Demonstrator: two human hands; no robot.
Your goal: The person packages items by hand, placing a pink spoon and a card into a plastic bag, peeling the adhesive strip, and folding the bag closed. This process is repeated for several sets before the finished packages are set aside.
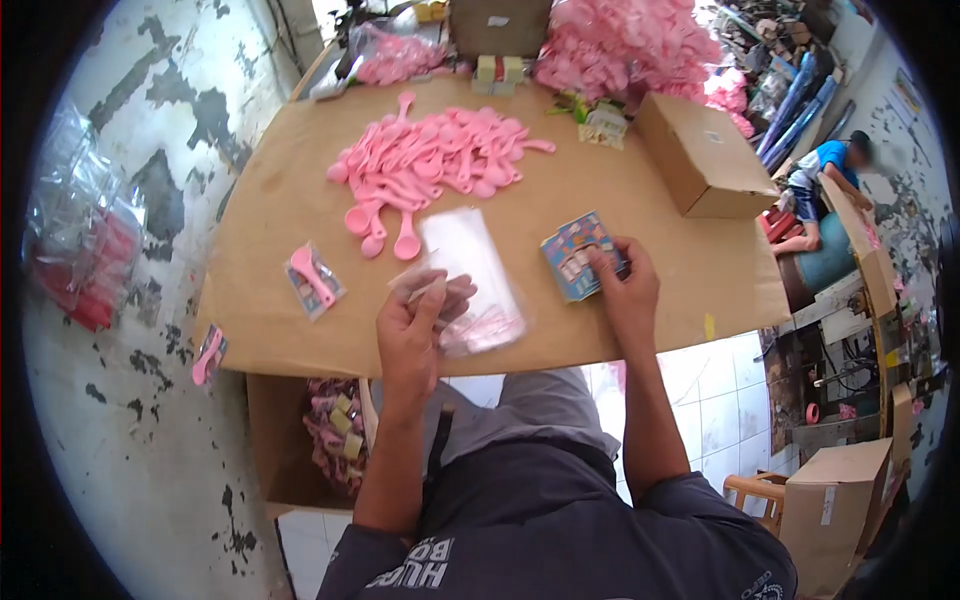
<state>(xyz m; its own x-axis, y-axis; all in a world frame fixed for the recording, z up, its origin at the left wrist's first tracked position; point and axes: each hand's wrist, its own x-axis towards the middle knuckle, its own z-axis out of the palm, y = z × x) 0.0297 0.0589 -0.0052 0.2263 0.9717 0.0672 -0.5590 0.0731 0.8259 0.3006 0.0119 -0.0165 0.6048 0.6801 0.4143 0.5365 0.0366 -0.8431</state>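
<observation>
My left hand (415, 325) pinches a clear plastic bag at the near edge of the brown table (690, 270), beside a stack of clear bags (470, 270). My right hand (625, 285) rests its fingers on a small stack of colourful printed cards (575, 252). A pile of pink plastic spoons (440, 160) lies in the table's middle, a few spoons spread toward me. One packed bag holding a pink spoon and card (313, 278) lies to the left.
A closed cardboard box (700, 155) sits at the right of the table. Bags of pink spoons (625, 45) are heaped at the back. An open box of packed items (335, 430) stands under the table. Another person (825, 175) sits at far right.
</observation>
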